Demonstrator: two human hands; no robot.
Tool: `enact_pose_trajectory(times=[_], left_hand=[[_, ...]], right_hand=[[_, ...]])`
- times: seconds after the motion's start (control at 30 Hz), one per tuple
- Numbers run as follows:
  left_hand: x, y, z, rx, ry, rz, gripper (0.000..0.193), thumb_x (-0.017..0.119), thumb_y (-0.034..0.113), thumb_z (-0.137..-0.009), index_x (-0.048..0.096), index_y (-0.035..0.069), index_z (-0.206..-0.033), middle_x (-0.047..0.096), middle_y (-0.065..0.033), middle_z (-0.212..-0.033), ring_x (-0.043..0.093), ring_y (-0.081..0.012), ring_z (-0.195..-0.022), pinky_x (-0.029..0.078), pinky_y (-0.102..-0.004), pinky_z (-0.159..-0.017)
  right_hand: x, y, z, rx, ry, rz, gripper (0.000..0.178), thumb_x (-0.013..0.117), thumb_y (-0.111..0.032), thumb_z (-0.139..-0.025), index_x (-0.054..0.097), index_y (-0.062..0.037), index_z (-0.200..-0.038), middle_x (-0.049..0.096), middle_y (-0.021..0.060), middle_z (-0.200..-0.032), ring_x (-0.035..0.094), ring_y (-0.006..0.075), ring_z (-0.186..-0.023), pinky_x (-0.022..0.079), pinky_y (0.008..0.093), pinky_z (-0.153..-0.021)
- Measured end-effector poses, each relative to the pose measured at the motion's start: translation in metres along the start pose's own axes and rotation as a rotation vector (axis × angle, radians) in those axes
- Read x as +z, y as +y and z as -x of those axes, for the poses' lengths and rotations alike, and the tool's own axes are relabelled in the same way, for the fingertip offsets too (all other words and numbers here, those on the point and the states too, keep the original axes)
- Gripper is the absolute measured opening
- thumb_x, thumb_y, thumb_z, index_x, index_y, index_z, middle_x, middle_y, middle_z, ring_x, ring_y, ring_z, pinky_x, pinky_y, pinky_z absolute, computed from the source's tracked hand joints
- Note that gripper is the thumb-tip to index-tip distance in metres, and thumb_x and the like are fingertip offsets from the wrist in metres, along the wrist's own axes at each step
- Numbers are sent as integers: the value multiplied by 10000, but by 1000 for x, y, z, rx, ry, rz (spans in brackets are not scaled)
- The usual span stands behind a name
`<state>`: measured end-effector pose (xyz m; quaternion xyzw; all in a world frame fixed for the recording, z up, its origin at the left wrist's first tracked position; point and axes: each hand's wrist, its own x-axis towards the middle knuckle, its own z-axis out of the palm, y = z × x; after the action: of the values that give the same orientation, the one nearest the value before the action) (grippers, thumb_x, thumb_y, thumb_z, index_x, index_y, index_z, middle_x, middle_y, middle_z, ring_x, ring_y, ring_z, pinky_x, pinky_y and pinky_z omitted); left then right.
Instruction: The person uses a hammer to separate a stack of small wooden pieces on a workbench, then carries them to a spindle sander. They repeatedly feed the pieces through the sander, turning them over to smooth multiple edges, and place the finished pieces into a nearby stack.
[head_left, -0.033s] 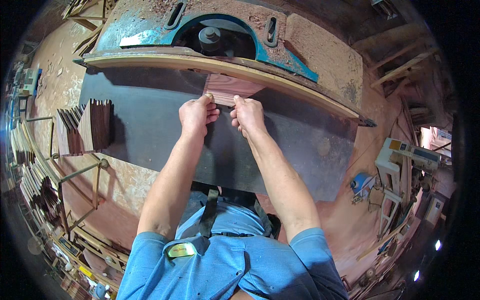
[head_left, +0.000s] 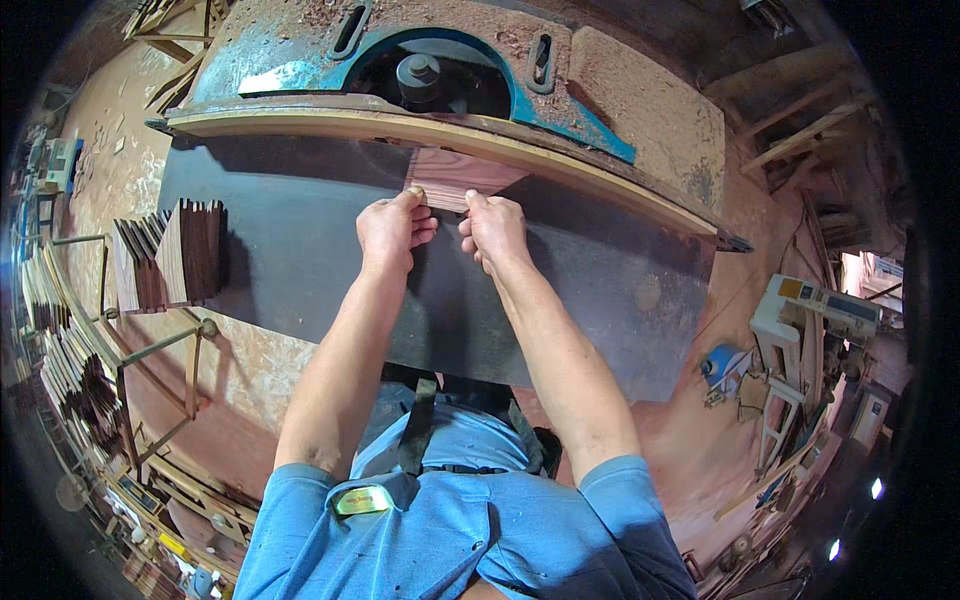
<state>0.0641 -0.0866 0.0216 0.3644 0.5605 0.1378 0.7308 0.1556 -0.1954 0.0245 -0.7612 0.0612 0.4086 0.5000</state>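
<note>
A small reddish-brown wood board [head_left: 462, 172] with striped grain lies on the dark metal machine table [head_left: 300, 240]. Its far edge meets the long wooden fence [head_left: 330, 122]. My left hand [head_left: 388, 228] pinches the board's near left corner, thumb on top and fingers curled. At the near right corner my right hand [head_left: 494, 226] grips it in the same way. Beyond the fence, a round opening in the blue machine guard [head_left: 519, 95] holds a metal spindle [head_left: 420, 72]; any cutter at the fence is hidden.
Two upright stacks of dark shaped wood pieces [head_left: 190, 252] stand at the table's left edge. A metal rack [head_left: 120, 360] with more pieces is at far left. Sawdust and shavings [head_left: 640, 110] cover the machine's back. A grey machine [head_left: 800, 320] stands on the right.
</note>
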Motion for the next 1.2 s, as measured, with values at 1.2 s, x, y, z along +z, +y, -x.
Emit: enact_pose_trajectory(times=[1.2], left_hand=[[-53,30,-28,51,31,23,148,674,149,-912,645,7,-883,672,-89,-779,659,-175,-607,535,-268,-515]], right_hand=[[67,-13,-1,22,-20,16,372,558,-350,-956,635,-21,-799,646,61,-616,581,167,-424,418,338,-369]])
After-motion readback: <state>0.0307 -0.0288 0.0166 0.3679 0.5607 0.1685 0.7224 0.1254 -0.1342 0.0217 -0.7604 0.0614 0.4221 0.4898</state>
